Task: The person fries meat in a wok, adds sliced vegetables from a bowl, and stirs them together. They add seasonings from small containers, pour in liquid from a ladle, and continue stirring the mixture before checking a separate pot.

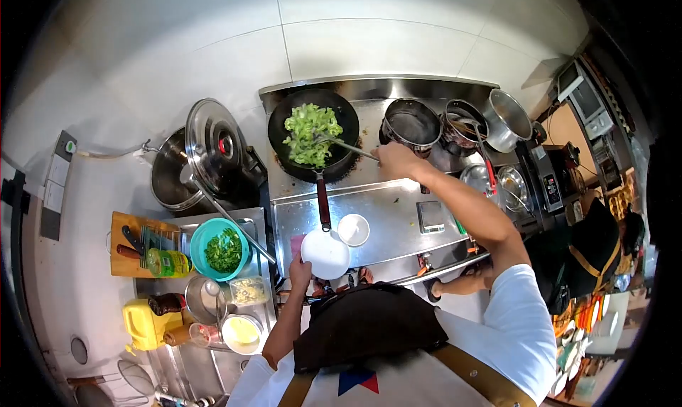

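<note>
A dark wok (285,113) sits on the stove at the upper left, with chopped green vegetables (310,126) heaped in it and its handle pointing toward me. My right hand (399,161) is closed around a long-handled metal cooking utensil (357,150), whose head is partly buried in the greens. Lower down, my left hand (300,273) grips the left edge of a white plate (327,256) over the front edge of the steel counter. Beside the plate, close to the wok's handle, stands a small white bowl (354,230).
Several pots, including a dark pot (412,123) and a tall metal pot (509,121), line the right. At left are a lidded stockpot (170,183), a teal bowl (200,238) of chopped herbs and a cutting board (124,226). A scale (430,217) lies on the counter; another person (568,254) stands right.
</note>
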`<action>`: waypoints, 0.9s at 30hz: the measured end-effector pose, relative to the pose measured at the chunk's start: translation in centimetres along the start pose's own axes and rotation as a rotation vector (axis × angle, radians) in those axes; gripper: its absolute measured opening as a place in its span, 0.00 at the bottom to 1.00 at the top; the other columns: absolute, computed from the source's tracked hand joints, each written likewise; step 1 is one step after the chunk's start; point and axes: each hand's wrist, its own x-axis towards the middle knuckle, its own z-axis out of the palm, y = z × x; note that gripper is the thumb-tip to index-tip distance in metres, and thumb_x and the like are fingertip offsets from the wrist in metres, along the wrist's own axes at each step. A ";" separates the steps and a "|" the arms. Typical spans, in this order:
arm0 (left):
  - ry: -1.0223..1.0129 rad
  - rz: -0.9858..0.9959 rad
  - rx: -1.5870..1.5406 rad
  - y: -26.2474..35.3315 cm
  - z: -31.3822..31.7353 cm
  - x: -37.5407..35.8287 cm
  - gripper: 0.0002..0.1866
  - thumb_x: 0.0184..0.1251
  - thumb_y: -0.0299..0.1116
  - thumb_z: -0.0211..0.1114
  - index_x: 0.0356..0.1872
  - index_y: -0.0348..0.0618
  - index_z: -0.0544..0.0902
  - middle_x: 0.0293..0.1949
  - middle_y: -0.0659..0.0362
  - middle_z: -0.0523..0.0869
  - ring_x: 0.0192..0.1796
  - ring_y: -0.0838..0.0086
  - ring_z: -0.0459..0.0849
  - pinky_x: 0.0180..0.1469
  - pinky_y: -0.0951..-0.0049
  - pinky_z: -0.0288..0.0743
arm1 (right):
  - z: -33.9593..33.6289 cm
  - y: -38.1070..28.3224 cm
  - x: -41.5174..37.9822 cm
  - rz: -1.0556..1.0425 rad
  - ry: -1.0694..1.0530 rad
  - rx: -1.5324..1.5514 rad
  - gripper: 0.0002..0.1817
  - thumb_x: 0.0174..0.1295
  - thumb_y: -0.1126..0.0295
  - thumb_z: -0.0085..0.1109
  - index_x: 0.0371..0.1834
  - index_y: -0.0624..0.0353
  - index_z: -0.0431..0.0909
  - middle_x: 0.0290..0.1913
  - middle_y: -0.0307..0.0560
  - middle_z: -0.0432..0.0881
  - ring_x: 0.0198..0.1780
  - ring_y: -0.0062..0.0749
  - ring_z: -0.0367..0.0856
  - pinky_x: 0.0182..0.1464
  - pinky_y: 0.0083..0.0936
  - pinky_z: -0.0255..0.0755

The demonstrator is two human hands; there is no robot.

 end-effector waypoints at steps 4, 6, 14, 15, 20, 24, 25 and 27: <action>-0.061 0.038 -0.115 3.1 2.9 -0.2 0.24 0.49 0.23 0.51 0.52 0.37 0.77 0.34 0.49 0.85 0.35 0.61 0.84 0.41 0.66 0.77 | -4.0 0.5 -1.5 0.296 -0.069 0.564 0.18 0.55 0.72 0.51 0.49 0.68 0.76 0.21 0.48 0.77 0.19 0.34 0.78 0.20 0.33 0.72; -0.115 -0.033 -0.163 9.2 3.6 -2.5 0.23 0.51 0.24 0.52 0.52 0.32 0.75 0.35 0.49 0.84 0.35 0.63 0.84 0.39 0.66 0.78 | -5.0 1.6 -0.6 0.358 -0.102 0.806 0.14 0.57 0.73 0.49 0.44 0.66 0.77 0.18 0.38 0.71 0.13 0.21 0.66 0.11 0.21 0.58; -0.186 0.029 0.052 2.4 9.2 -0.3 0.21 0.55 0.31 0.62 0.51 0.34 0.75 0.41 0.46 0.83 0.43 0.58 0.82 0.48 0.63 0.74 | -5.1 3.9 8.3 0.551 -0.185 1.225 0.04 0.60 0.77 0.47 0.27 0.63 0.69 0.19 0.43 0.71 0.13 0.17 0.64 0.11 0.14 0.54; -0.144 0.164 0.181 0.9 9.6 0.2 0.22 0.54 0.30 0.64 0.52 0.35 0.75 0.38 0.49 0.84 0.34 0.63 0.85 0.35 0.67 0.79 | -4.8 3.8 9.7 0.518 -0.174 1.224 0.05 0.60 0.77 0.47 0.27 0.63 0.69 0.18 0.42 0.71 0.13 0.17 0.64 0.11 0.14 0.54; -0.323 -0.327 -0.183 2.8 7.6 -0.1 0.18 0.57 0.32 0.62 0.49 0.37 0.77 0.35 0.52 0.84 0.33 0.72 0.85 0.34 0.71 0.77 | -5.4 0.8 13.9 0.240 -0.116 0.920 0.10 0.59 0.76 0.48 0.40 0.70 0.76 0.16 0.41 0.71 0.12 0.19 0.64 0.10 0.17 0.55; -0.106 -0.061 0.077 3.3 4.7 2.1 0.13 0.60 0.34 0.60 0.41 0.35 0.78 0.29 0.56 0.83 0.29 0.73 0.80 0.33 0.72 0.74 | -6.3 -3.7 13.5 -0.031 -0.118 0.120 0.20 0.51 0.74 0.55 0.48 0.69 0.78 0.18 0.51 0.77 0.15 0.34 0.75 0.15 0.30 0.69; 0.044 0.060 0.008 4.0 4.2 2.7 0.12 0.62 0.35 0.59 0.38 0.35 0.79 0.29 0.57 0.82 0.30 0.73 0.79 0.33 0.73 0.73 | -6.0 -4.9 12.0 -0.088 -0.040 -0.046 0.08 0.45 0.74 0.56 0.26 0.67 0.81 0.22 0.59 0.81 0.28 0.49 0.83 0.31 0.38 0.77; 0.050 0.114 -0.223 8.8 2.5 3.6 0.14 0.67 0.40 0.56 0.35 0.36 0.79 0.28 0.59 0.81 0.30 0.76 0.79 0.31 0.76 0.71 | -4.0 -5.1 9.4 -0.160 0.039 -0.173 0.08 0.45 0.74 0.56 0.27 0.65 0.82 0.26 0.59 0.82 0.31 0.50 0.84 0.34 0.38 0.77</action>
